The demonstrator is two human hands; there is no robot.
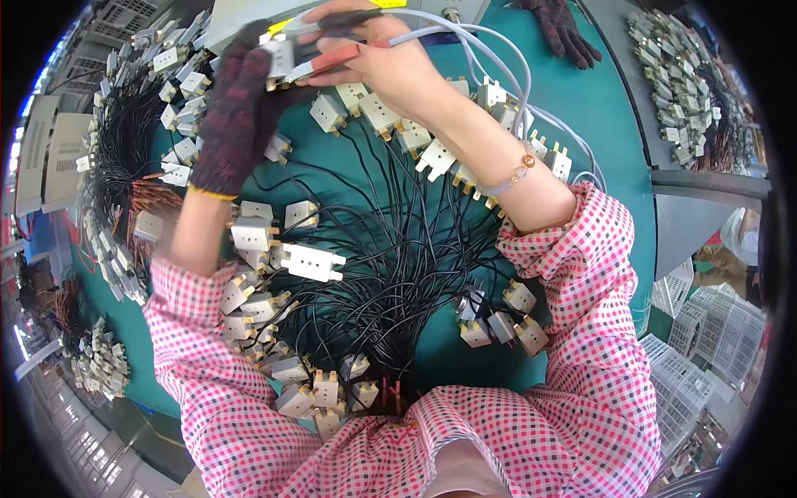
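Note:
My left hand (237, 116), in a dark knitted glove with reddish patches, grips a small pale connector block (281, 60) at the far edge of the bench; motion blurs the glove. Bare, my right hand (398, 70) pinches a red-handled test clip (334, 58) whose metal tip meets the block's lower right side. A black-handled clip (353, 21) lies between the upper fingers of that hand. Grey cables (498, 46) run from the clips round to the right. Below my hands, several similar white blocks (311, 262) on black wires (398, 290) fan out across the green mat.
A pale metal box (452, 15) stands at the far edge, with a dark glove (564, 37) to its right. More wired blocks are heaped at left (116, 249) and far right (681, 91). White plastic baskets (714, 332) stand beyond the bench at right.

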